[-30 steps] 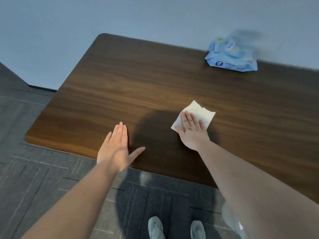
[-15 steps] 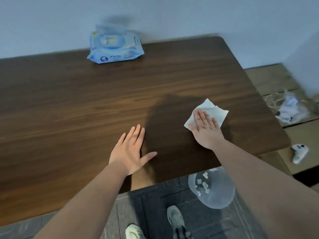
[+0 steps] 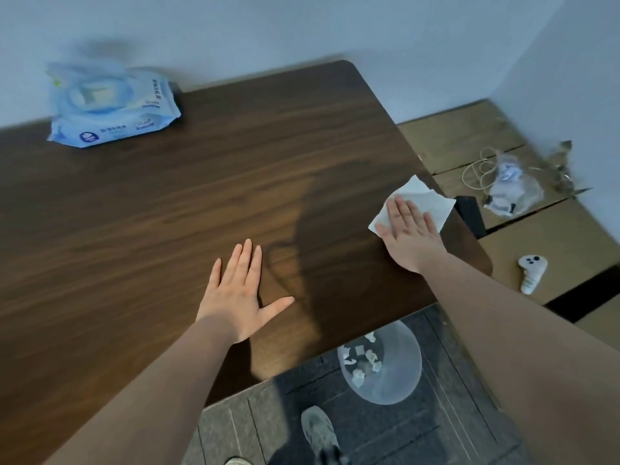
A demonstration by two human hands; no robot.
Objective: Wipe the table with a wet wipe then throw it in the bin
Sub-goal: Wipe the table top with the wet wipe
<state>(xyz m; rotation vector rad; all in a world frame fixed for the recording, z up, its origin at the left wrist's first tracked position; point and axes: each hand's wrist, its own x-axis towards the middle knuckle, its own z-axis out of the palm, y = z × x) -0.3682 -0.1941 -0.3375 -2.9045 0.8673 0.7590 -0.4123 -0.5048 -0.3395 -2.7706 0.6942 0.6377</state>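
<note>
My right hand (image 3: 411,233) presses flat, fingers spread, on the white square wipe (image 3: 421,201) at the wood-grain table's (image 3: 167,213) three-o'clock edge; left hand (image 3: 236,293) flat, released.

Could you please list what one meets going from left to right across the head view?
Wipes pack → left hand → bin → right hand on the wipe → white controller.

Your right hand (image 3: 407,229) lies flat on the wet wipe (image 3: 419,199) at the table (image 3: 167,203) right edge; left hand (image 3: 238,290) flat, near-centre. Wipes pack (image 3: 110,109) far left. Bin (image 3: 382,364) on floor below near edge.
</note>
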